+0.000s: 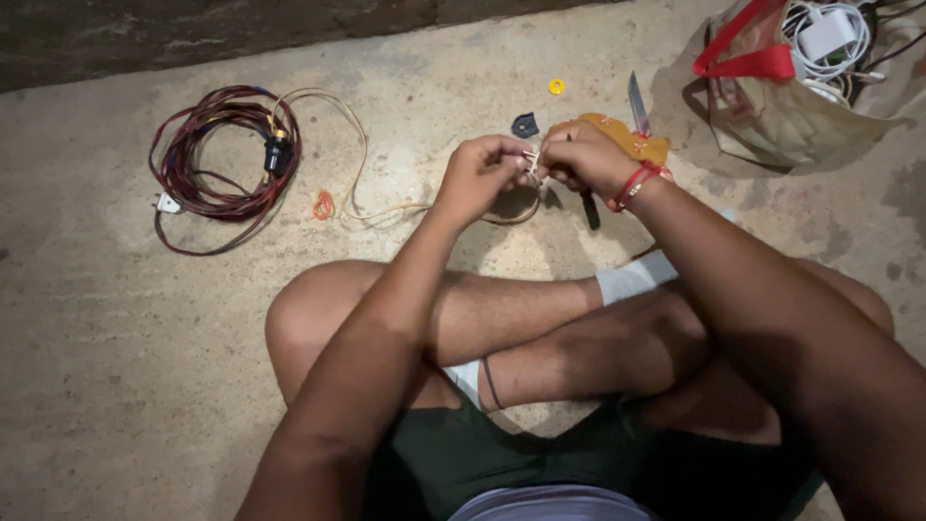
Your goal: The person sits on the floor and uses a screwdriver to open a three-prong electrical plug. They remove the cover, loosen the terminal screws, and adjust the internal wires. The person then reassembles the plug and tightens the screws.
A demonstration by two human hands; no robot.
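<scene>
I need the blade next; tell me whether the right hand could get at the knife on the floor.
Probably yes: the knife lies bare on the floor just beyond the right hand, nothing covering it. But both hands pinch the wire end, so that hand must let go.

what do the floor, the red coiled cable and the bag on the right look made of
Floor: looks like bare concrete, matte, rough and stained.
Red coiled cable: seems twisted wire in dull red plastic insulation, ending in a black lamp holder.
Bag: probably thin translucent plastic, creased and glossy, with red fabric-like handles.
</scene>
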